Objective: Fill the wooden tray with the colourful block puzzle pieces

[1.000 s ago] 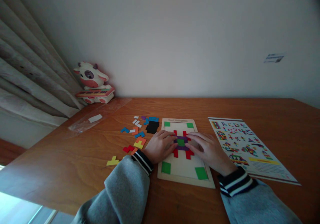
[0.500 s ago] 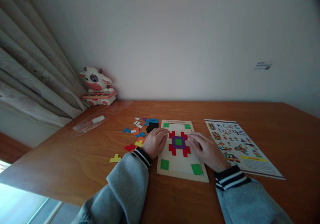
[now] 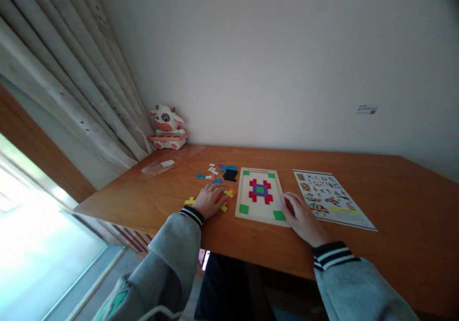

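Note:
A pale tray (image 3: 258,213) lies flat on the table. On it, red pieces (image 3: 268,199) surround a purple square frame (image 3: 254,190) with a green square (image 3: 260,190) inside, and green squares sit at the four corners. My left hand (image 3: 210,199) is over the loose pieces left of the tray, fingers spread, beside a yellow piece (image 3: 228,193); whatever lies under the palm is hidden. My right hand (image 3: 300,216) rests at the tray's right edge, thumb and fingers apart, holding nothing visible.
Black pieces (image 3: 230,175), blue pieces (image 3: 217,181) and white pieces (image 3: 213,169) lie left of the tray. A printed sheet (image 3: 333,199) is on the right. A cow toy (image 3: 168,127) and a plastic bag (image 3: 154,169) are at the back left.
My left hand has moved left, off the tray and onto the loose pieces. My right hand has drawn back from the red pieces to the tray's right edge. The view has shifted.

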`<state>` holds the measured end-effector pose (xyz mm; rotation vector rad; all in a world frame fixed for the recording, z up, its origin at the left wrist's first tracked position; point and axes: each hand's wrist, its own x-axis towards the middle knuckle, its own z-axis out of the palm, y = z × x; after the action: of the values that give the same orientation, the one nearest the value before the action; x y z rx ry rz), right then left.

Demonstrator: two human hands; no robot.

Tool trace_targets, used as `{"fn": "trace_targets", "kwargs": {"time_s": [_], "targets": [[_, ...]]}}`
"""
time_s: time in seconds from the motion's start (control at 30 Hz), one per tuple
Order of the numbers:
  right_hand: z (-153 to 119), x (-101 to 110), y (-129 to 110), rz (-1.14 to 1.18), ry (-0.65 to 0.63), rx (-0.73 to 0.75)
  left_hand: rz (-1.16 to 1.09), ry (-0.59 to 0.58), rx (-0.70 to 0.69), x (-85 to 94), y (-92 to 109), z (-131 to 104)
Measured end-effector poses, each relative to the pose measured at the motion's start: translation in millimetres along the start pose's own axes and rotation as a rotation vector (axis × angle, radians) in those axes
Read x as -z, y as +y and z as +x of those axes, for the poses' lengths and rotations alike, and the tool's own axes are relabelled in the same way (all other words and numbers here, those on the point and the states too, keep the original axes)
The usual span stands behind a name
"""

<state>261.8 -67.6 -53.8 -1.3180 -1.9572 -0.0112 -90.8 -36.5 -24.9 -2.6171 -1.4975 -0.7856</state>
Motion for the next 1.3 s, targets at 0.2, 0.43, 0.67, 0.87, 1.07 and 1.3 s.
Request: {"fn": "trace_targets", "kwargs": {"time_s": [0.2,0.43,0.67,0.87,1.07,1.3], "targets": [[-8,-3,-5,-0.003,-0.052,0.077,0.001,0.000,0.063,0.8,3,-15],[-9,-2,-6,0.000,-0.079,0.036,-0.054,-0.001,0.051,-0.9,3,-13],[-7,-1,-4,0.013,-0.114,0.052,-0.071,0.006,0.035,-2.7,2,-5],[-2,4,-11,0.016,-0.123,0.087,-0.112,0.033,0.025,-6.6,0,6],[6,2,-12,0.037,-0.112,0.101,-0.127,0.094,0.037,-4.6,-16,7],[7,1,-7,0.050,-0.069,0.093,-0.071,0.035,0.008,13.4,-53,1]]}}
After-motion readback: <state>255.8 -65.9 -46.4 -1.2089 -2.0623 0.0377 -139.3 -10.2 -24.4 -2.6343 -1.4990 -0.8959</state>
